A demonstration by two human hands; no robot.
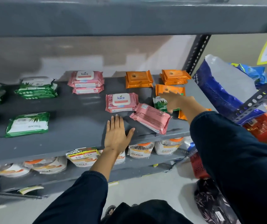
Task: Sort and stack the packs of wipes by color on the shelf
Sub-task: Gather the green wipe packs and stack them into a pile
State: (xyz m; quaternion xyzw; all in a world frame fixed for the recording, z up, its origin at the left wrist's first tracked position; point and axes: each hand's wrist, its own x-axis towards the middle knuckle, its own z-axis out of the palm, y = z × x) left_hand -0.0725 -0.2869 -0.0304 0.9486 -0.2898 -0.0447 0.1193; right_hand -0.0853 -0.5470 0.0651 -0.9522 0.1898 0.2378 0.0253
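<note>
The left hand (pixel 117 132) lies flat and empty on the shelf (pixel 74 139), probably for balance, while the right hand (pixel 174 101), fingers spread and gripping nothing, reaches over the unsorted green pack (pixel 159 104) and orange pack (pixel 170 90) beside the stray pink packs (pixel 150 118).

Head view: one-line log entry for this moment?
left hand: flat on shelf, empty | right hand: over green pack | pink stack: rear
</note>
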